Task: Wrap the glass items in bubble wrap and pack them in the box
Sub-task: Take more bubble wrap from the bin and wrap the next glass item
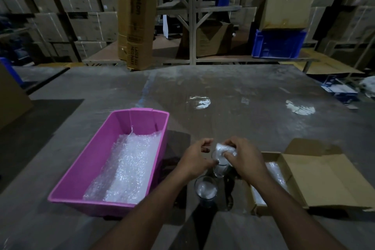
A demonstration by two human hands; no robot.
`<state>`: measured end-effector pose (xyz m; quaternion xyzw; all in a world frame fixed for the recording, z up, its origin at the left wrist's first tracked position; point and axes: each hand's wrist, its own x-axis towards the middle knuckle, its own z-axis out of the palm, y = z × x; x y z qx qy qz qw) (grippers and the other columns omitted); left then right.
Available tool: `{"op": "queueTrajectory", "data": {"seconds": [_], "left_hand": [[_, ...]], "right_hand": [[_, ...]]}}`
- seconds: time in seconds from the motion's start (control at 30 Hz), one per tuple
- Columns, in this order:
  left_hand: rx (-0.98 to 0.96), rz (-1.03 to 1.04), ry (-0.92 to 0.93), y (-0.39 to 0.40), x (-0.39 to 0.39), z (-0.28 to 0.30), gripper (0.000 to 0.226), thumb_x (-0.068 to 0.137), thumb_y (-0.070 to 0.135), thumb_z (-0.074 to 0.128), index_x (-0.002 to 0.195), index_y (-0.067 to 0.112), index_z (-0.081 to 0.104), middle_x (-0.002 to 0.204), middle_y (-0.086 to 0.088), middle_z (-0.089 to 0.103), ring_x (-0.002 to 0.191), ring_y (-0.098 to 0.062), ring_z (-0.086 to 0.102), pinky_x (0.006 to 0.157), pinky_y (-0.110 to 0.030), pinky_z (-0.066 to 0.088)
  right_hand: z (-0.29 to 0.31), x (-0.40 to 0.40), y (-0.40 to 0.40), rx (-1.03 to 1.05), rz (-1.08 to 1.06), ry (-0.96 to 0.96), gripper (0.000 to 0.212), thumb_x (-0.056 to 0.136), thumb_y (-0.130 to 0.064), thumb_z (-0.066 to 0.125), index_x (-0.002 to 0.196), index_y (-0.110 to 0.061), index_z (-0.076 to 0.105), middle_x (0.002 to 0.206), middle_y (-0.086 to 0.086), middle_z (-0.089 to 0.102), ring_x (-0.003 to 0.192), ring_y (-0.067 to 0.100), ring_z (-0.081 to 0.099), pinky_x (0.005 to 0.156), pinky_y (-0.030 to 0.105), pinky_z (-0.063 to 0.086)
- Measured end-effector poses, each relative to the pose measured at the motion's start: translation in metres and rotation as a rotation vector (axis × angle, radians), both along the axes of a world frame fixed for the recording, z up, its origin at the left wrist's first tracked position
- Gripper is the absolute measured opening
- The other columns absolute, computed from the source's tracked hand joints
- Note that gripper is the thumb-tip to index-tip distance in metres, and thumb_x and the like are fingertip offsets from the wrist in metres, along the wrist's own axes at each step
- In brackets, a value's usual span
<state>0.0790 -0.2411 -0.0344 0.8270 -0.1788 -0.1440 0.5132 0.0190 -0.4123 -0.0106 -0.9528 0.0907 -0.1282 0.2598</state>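
A clear drinking glass (220, 169) stands on the grey table between my hands. My right hand (244, 157) pinches a wad of bubble wrap (222, 149) at the glass's mouth. My left hand (195, 158) curls around the glass's left side, thumb and fingers at its rim. A second glass (206, 189) with bubble wrap inside stands just in front, nearer to me. The open cardboard box (263, 204) lies to the right, with bubble wrap in it. The pink plastic tub (81, 178) on the left holds a sheet of bubble wrap (129, 168).
A tall cardboard carton (137, 16) leans at the table's far edge. A blue crate (279, 43) sits on a shelf behind, among stacked cartons. The box's flaps (322, 180) spread out to the right. A brown carton (12, 95) stands at the far left.
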Motion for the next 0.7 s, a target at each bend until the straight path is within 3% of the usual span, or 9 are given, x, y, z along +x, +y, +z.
{"op": "queueTrajectory", "data": {"seconds": [0.13,0.27,0.4,0.57,0.7], "left_hand": [[0.045,-0.050,-0.040,-0.009,0.006,-0.009,0.073,0.078,0.011,0.085,0.141,0.031,0.056,0.129,0.006,0.064,0.114,-0.003,0.061,0.090,-0.030,0.060],[0.104,-0.030,-0.175,-0.015,0.008,-0.011,0.044,0.081,0.014,0.081,0.123,0.023,0.072,0.118,0.009,0.073,0.106,-0.002,0.066,0.094,-0.023,0.053],[0.129,0.006,-0.152,-0.015,0.008,-0.011,0.025,0.085,0.015,0.077,0.107,0.027,0.077,0.100,0.016,0.074,0.091,0.005,0.066,0.082,-0.019,0.053],[0.155,0.048,-0.099,-0.019,0.007,-0.010,0.013,0.084,0.020,0.074,0.093,0.028,0.079,0.089,0.014,0.077,0.086,-0.001,0.071,0.083,-0.035,0.060],[0.186,0.039,-0.074,-0.020,0.007,-0.007,0.016,0.086,0.017,0.073,0.097,0.026,0.079,0.090,0.009,0.078,0.084,-0.005,0.071,0.081,-0.035,0.060]], "right_hand": [[0.001,0.002,0.006,-0.057,0.057,0.028,0.016,0.081,-0.021,0.075,0.094,-0.029,0.071,0.088,-0.014,0.058,0.087,0.009,0.052,0.070,0.029,0.042],[-0.005,0.007,0.010,-0.086,0.107,0.067,0.010,0.080,-0.028,0.076,0.088,-0.035,0.075,0.087,-0.011,0.066,0.086,0.010,0.061,0.069,0.031,0.051],[-0.002,0.004,0.010,-0.065,0.054,0.114,0.024,0.084,-0.035,0.078,0.101,-0.026,0.065,0.093,-0.006,0.069,0.086,0.015,0.065,0.072,0.033,0.054],[0.011,0.004,-0.002,-0.012,0.094,0.261,0.018,0.088,-0.014,0.067,0.105,-0.020,0.072,0.103,0.001,0.073,0.092,0.016,0.065,0.069,0.024,0.040],[0.011,0.006,0.000,-0.028,0.035,0.240,0.014,0.087,-0.015,0.071,0.092,-0.027,0.077,0.095,-0.007,0.073,0.082,0.010,0.066,0.072,0.028,0.053]]}}
